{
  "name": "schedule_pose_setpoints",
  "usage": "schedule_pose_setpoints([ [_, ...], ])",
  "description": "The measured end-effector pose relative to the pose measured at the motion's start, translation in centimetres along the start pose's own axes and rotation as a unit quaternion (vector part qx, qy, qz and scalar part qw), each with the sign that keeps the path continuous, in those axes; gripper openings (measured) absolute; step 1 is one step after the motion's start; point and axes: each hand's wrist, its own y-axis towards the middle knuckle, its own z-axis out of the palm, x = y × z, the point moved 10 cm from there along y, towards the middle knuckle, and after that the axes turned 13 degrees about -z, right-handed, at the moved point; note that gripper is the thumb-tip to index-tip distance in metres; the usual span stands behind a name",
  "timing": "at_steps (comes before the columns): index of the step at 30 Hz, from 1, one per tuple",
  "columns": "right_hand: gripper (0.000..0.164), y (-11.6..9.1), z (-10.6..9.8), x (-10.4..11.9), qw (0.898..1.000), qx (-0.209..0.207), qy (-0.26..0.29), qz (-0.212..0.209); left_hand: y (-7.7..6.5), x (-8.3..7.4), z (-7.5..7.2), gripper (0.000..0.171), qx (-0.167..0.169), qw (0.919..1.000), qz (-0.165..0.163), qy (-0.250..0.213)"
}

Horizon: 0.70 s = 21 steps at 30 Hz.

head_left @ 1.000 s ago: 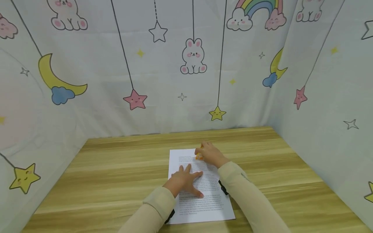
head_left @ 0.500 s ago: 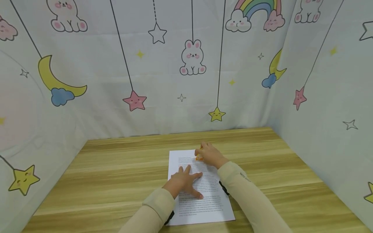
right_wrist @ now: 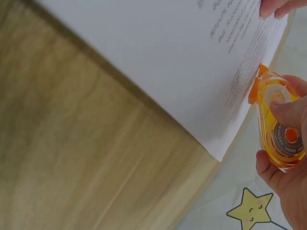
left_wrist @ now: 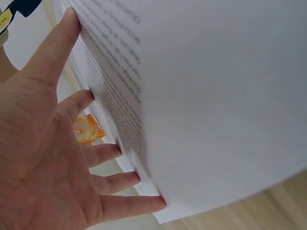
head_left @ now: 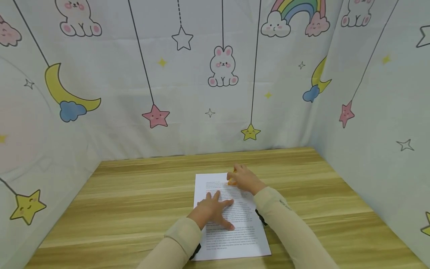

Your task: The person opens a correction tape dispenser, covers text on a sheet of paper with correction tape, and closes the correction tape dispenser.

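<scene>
A printed sheet of paper (head_left: 240, 250) lies on the wooden table, covered in lines of small dark text. My left hand (head_left: 212, 209) rests on its middle left with fingers and thumb spread; the left wrist view shows the fingertips (left_wrist: 125, 179) against the page. Near the top of the sheet, my right hand (head_left: 247, 180) grips an orange-yellow see-through correction tape (right_wrist: 284, 141), thumb across its side. Its orange tip (right_wrist: 254, 91) points at the upper text lines, right at the paper in the right wrist view. Small reddish marks show among the upper lines.
The wood-grain table (head_left: 134, 201) extends on both sides of the sheet. A white cloth backdrop (head_left: 188, 89) printed with stars, moons and rabbits stands behind and beside it. Dark straps (head_left: 195, 252) show at the wrists, below beige sleeves (head_left: 285, 224).
My right hand has shifted slightly to the right along the upper text with the correction tape in its grip. The left hand and the sheet stay in place.
</scene>
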Motion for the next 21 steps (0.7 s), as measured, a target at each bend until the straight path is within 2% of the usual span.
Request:
schedule_pose_setpoints([
  [21,0.018,-1.2,0.2,-1.4,1.0,0.017,-0.002,0.018,0.3,0.0,0.1,0.086,-0.001,1.0,-0.002,0.006],
])
